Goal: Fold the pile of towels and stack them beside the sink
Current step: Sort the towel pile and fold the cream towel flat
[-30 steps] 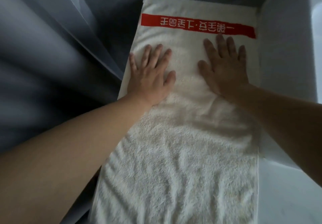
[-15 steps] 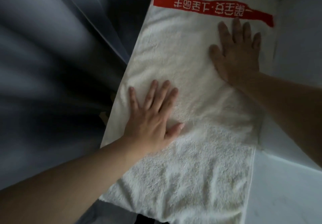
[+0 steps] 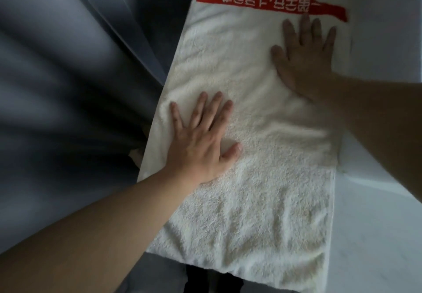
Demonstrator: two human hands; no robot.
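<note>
With both the left hand [image 3: 201, 142] and right hand [image 3: 304, 60] released and flat on the towel [image 3: 251, 201] beneath them, smoothing outward from each palm should flatten creases before folding.

There is 1 view, from a wide-angle camera worn on the person's head. It looks forward and steeply down, from close above, at a white towel [image 3: 262, 155] that runs from the top centre of the frame to the lower right. Both forearms enter from the bottom corners. The left third of the frame is blurred grey. No other view overlaps it.
</note>
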